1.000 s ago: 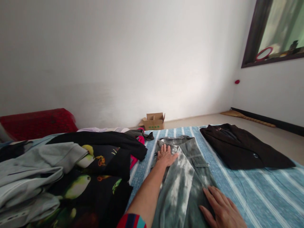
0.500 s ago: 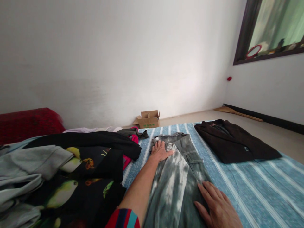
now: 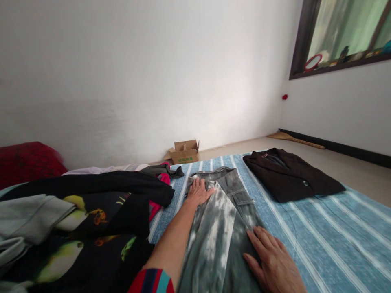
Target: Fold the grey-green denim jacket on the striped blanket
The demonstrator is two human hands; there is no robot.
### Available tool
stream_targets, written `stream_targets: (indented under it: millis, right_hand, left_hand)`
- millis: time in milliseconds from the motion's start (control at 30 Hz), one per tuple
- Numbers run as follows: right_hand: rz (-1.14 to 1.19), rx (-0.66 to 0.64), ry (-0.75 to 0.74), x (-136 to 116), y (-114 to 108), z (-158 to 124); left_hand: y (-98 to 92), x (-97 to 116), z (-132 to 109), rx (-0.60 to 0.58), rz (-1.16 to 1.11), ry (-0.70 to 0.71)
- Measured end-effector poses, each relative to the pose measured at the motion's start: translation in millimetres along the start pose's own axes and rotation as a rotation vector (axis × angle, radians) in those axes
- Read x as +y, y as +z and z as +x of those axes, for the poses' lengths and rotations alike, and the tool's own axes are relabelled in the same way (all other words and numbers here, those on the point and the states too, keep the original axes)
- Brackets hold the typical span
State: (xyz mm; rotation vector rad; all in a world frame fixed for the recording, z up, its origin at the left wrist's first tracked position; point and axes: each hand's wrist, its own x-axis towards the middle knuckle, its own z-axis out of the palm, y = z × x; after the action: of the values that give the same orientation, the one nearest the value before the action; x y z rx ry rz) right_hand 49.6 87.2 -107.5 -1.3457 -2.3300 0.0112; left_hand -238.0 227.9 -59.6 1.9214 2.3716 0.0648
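My left hand [image 3: 198,192] lies flat with spread fingers on the upper part of a pair of grey-green washed denim trousers [image 3: 214,240], which are folded lengthwise. A striped red and blue sleeve [image 3: 151,281] shows at that wrist. My right hand [image 3: 270,262] rests flat on the trousers' lower right edge, its fingertips reaching the fabric. Neither hand grips anything. The trousers lie on a blue and white striped sheet [image 3: 317,228], with a cargo pocket [image 3: 242,199] showing along their right side.
A dark brown jacket [image 3: 290,175] lies folded on the sheet to the right. On the left is a heap of clothes, including black fruit-print cloth [image 3: 91,221] and a grey garment [image 3: 27,215]. A cardboard box [image 3: 183,152] stands on the floor by the wall.
The whole view has drifted left and slightly up as my head turns. Both hands stay flat on the trousers, and nothing has been picked up.
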Motion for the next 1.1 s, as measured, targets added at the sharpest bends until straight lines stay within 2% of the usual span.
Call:
stream_targets:
  millis: [233,533,700,933,1100]
  right_hand:
    - [0.020,-0.030,0.013,-1.5,-3.9,-0.5]
    - [0.052,-0.049,0.035,-5.2,-13.6,1.6]
    - [0.056,-0.071,0.053,-7.8,-21.3,2.6]
    - [0.087,-0.070,0.060,-9.0,-24.9,3.1]
    - [0.107,-0.071,0.044,-7.7,-26.1,2.8]
  left_hand:
    - [-4.3,3.4,-2.2,-0.022,-0.013,-0.013]
    - [-7.3,6.9,2.7,-0.128,-0.014,-0.035]
    - [-9.0,9.0,3.4,-0.148,0.005,-0.036]
    - [-13.0,14.9,-3.9,-0.042,0.052,-0.035]
    - [-31.5,31.2,-22.1,0.066,0.091,0.033]
